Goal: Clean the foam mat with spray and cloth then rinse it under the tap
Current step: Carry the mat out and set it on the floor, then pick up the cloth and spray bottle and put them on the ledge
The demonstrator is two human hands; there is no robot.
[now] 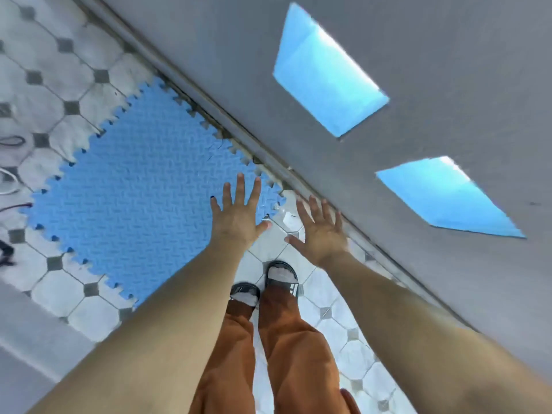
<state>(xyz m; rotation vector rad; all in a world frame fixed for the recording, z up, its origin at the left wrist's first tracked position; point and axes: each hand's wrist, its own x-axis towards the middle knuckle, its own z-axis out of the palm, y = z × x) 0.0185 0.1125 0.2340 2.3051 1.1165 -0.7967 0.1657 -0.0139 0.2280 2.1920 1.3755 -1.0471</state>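
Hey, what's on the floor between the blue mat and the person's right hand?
In the head view, only bare tiled floor shows between the mat and the right hand, apart from a small pale scrap, too blurred to identify.

the foam mat (131,201) is matt light blue, its face pressed with a fine raised ribbed pattern and its edges cut in jigsaw teeth. around the mat, the floor (56,291) is pale tile with small dark grey insets, smooth with a dull sheen. beyond the mat's far edge, the wall (448,85) looks like flat matt grey paint or plaster, with two glossy blue panels (325,76) set in it. near the mat's corner, dark slides (282,277) look like smooth rubber or plastic, over white cloth socks; the trousers (298,354) are matt orange-brown cloth.
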